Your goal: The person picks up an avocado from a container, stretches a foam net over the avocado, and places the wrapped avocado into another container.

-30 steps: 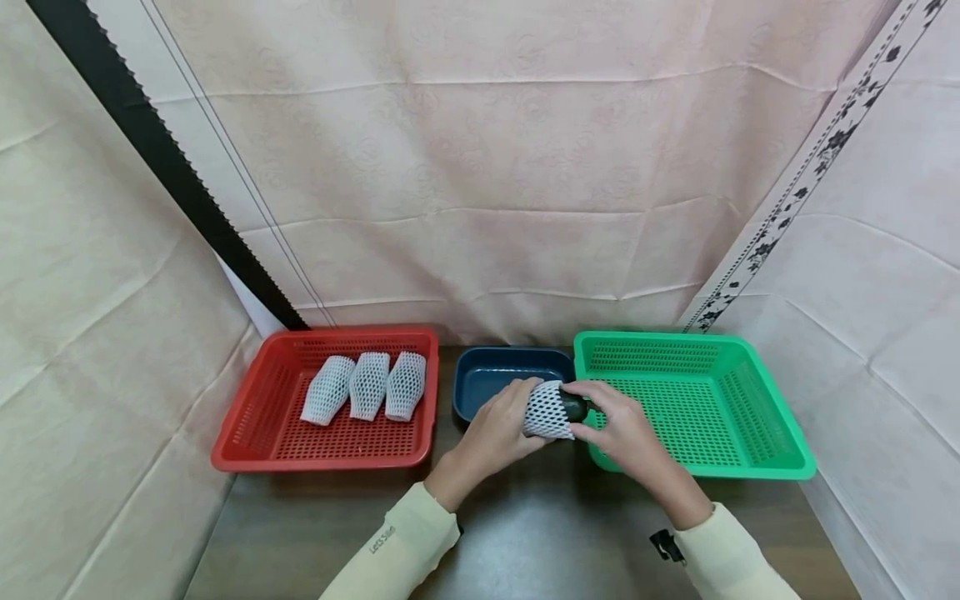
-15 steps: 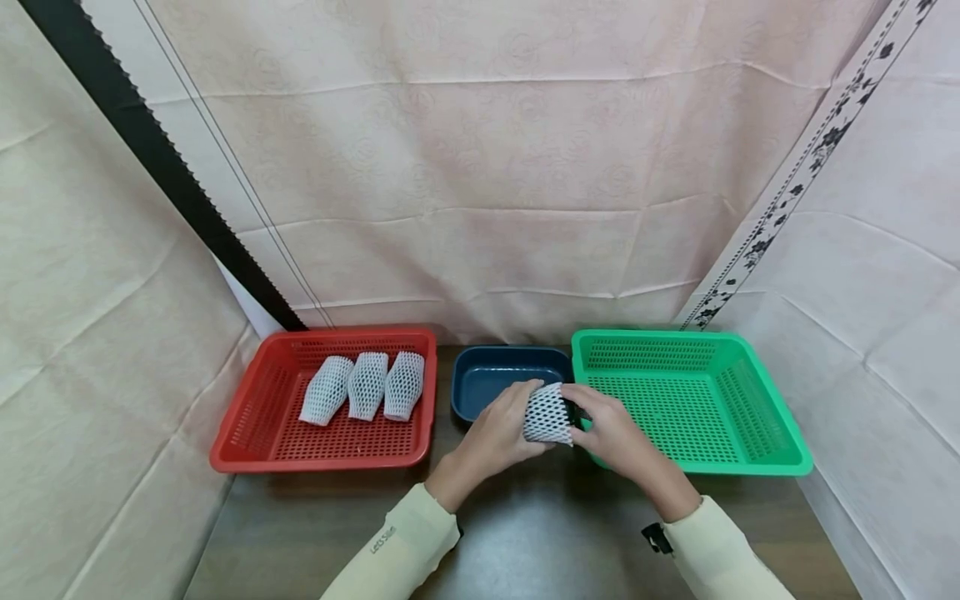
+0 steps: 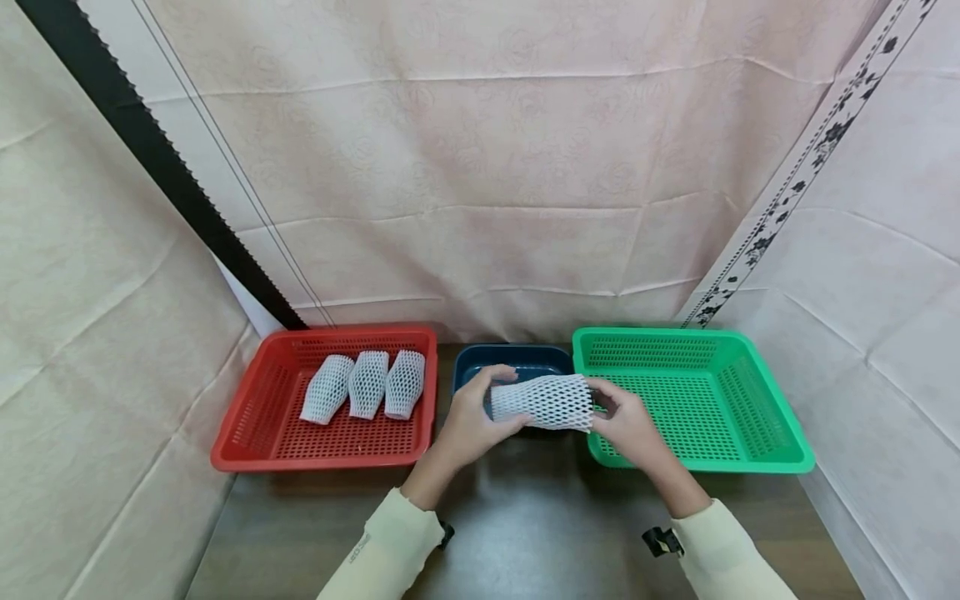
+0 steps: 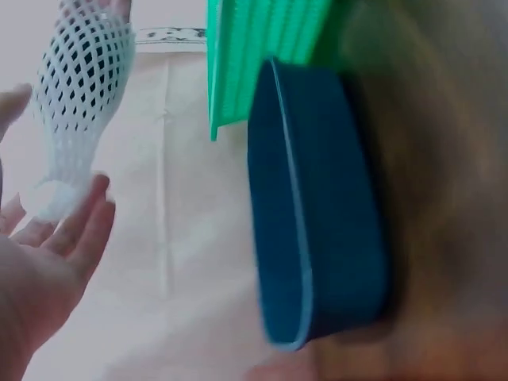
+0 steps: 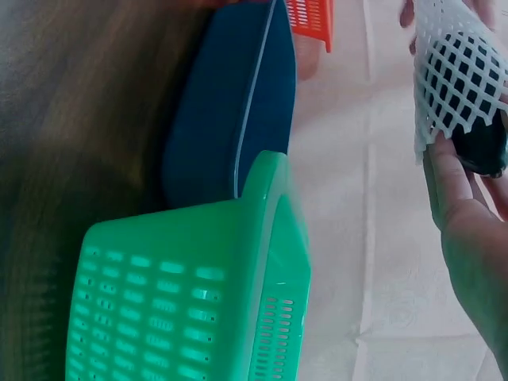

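Observation:
A white foam net sleeve (image 3: 543, 402) is held level above the front of the blue tray. Inside it shows a dark, rounded fruit (image 5: 480, 147), its end sticking out in the right wrist view; its exact kind is unclear. My right hand (image 3: 625, 421) pinches that end of the fruit and the net's rim between thumb and fingers. At the narrow left end is my left hand (image 3: 472, 421), fingers spread and fairly straight. The net's closed end touches the left fingers (image 4: 91, 226) in the left wrist view, the thumb standing off to the side.
A red basket (image 3: 322, 457) at left holds three white foam-netted pieces (image 3: 368, 385). Between the baskets stands the dark blue tray (image 3: 513, 354), mostly behind the hands. On the right is a green basket (image 3: 693, 417). Pale cloth (image 3: 480, 167) hangs behind the brown table (image 3: 517, 533).
The net has stretched out leftward and now covers most of the dark fruit. My left hand has slid left and loosened from around the net; the right hand stays at the fruit's end.

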Demonstrator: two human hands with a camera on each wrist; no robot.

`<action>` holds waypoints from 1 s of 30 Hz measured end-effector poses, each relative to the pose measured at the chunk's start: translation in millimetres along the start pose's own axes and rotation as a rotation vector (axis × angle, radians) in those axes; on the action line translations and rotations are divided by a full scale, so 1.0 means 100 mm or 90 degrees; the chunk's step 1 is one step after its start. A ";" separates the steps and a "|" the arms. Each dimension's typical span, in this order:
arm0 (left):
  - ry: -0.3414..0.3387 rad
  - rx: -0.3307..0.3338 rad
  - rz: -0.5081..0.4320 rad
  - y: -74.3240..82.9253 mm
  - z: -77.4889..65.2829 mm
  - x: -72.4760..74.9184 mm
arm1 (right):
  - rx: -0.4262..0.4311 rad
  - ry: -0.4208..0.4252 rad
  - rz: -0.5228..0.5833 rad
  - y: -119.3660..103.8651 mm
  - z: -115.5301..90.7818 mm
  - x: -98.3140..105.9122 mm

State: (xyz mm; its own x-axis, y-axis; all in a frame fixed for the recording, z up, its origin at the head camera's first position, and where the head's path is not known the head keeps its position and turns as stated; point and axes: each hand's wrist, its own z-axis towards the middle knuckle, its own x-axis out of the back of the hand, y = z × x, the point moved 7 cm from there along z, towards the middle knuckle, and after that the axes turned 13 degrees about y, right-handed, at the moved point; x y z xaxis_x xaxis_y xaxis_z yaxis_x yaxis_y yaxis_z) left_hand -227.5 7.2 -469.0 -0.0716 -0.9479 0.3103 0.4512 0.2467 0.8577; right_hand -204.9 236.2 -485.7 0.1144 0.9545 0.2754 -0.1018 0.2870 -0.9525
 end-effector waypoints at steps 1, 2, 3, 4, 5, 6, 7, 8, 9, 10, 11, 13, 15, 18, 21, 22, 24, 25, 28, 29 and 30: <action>0.002 0.032 -0.046 -0.04 -0.02 0.01 | -0.003 0.000 0.001 -0.01 0.00 0.01; 0.003 0.060 -0.089 -0.08 -0.04 0.01 | -0.009 0.002 0.002 -0.01 -0.01 0.02; 0.001 0.084 -0.120 -0.11 -0.06 -0.01 | -0.013 0.000 0.002 -0.01 -0.01 0.02; -0.003 0.104 -0.144 -0.14 -0.07 -0.02 | -0.018 -0.002 0.001 -0.01 -0.01 0.01; -0.007 0.117 -0.159 -0.16 -0.09 -0.04 | -0.019 -0.004 -0.004 -0.01 -0.02 0.01; -0.009 0.126 -0.166 -0.17 -0.10 -0.05 | -0.021 -0.005 -0.008 -0.01 -0.02 0.00; -0.009 0.131 -0.169 -0.18 -0.11 -0.06 | -0.019 -0.007 -0.015 -0.02 -0.02 0.00; -0.009 0.132 -0.170 -0.18 -0.11 -0.07 | -0.023 -0.007 -0.023 -0.02 -0.02 -0.01; -0.009 0.133 -0.165 -0.18 -0.12 -0.07 | -0.027 -0.007 -0.028 -0.02 -0.02 -0.02; -0.010 0.133 -0.159 -0.18 -0.12 -0.08 | -0.027 -0.001 -0.036 -0.02 -0.03 -0.02; -0.011 0.133 -0.154 -0.18 -0.12 -0.08 | -0.027 0.002 -0.043 -0.03 -0.03 -0.02; -0.015 0.132 -0.142 -0.17 -0.11 -0.08 | -0.026 0.006 -0.056 -0.03 -0.03 -0.03; -0.023 0.133 -0.129 -0.16 -0.11 -0.09 | -0.029 0.009 -0.054 -0.04 -0.03 -0.04; -0.031 0.132 -0.119 -0.14 -0.11 -0.10 | -0.021 0.007 -0.055 -0.04 -0.02 -0.07; -0.037 0.126 -0.116 -0.13 -0.11 -0.11 | 0.000 0.005 -0.051 -0.05 -0.02 -0.10; -0.040 0.124 -0.115 -0.13 -0.11 -0.12 | 0.011 0.006 -0.052 -0.06 -0.01 -0.11; -0.046 0.120 -0.111 -0.13 -0.12 -0.14 | 0.033 0.006 -0.049 -0.08 -0.01 -0.13; -0.049 0.121 -0.112 -0.14 -0.12 -0.15 | 0.043 0.005 -0.047 -0.09 -0.02 -0.14; -0.055 0.119 -0.103 -0.15 -0.13 -0.17 | 0.067 0.009 -0.050 -0.11 -0.02 -0.16; -0.057 0.119 -0.099 -0.15 -0.13 -0.16 | 0.069 0.009 -0.050 -0.11 -0.02 -0.17; -0.058 0.117 -0.091 -0.15 -0.13 -0.16 | 0.072 0.009 -0.050 -0.11 -0.02 -0.17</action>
State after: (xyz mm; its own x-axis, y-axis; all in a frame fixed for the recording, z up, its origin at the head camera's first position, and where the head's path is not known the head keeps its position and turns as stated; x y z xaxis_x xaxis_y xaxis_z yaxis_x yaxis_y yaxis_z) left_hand -221.6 15.7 -492.0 -0.2070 -0.9556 0.2097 0.2615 0.1525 0.9531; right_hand -203.4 216.8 -480.0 0.1398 0.9277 0.3460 -0.2033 0.3689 -0.9069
